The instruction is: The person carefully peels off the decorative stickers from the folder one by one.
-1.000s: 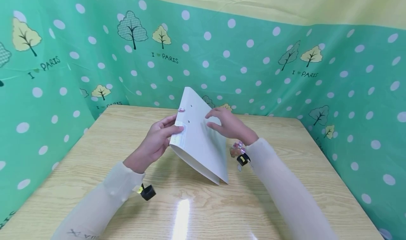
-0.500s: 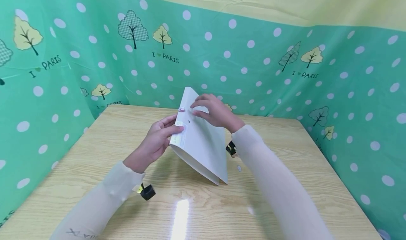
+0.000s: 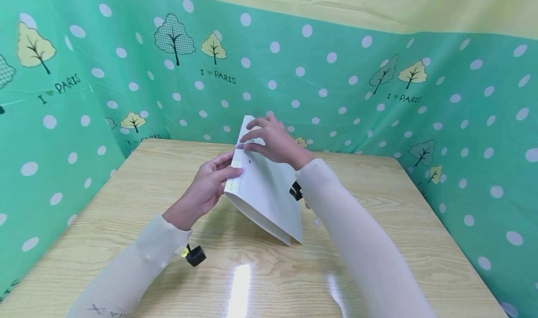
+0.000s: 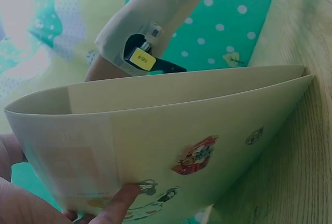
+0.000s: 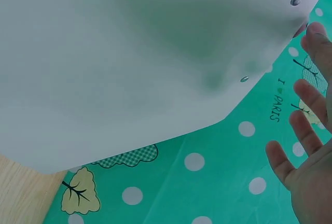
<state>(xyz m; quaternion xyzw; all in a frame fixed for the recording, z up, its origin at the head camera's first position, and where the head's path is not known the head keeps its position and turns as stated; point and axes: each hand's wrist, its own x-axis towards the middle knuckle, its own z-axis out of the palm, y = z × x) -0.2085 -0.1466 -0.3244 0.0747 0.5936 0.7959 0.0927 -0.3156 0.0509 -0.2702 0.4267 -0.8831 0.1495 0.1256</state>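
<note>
A white file binder (image 3: 269,192) stands tilted on its cover edges, spine up and to the left. My left hand (image 3: 203,185) grips the spine's lower end, thumb over a pale label and fingers behind. In the left wrist view, one finger (image 4: 122,200) lies on the outer cover, which bears a red sticker (image 4: 196,156) and several smaller ones. A small pink sticker (image 3: 240,146) sits on the spine. My right hand (image 3: 273,140) reaches over the binder with its thumb tip beside that sticker; its fingers (image 5: 306,136) look straight and spread in the right wrist view.
A wooden table (image 3: 147,192) carries the binder. Green dotted curtain (image 3: 336,89) hangs behind and at both sides. Black wrist cameras are strapped under both sleeves. A small pale scrap (image 3: 317,222) lies right of the binder.
My right hand has moved left across the cover to the spine, reaching the pink sticker. The left hand and the binder have stayed in place.
</note>
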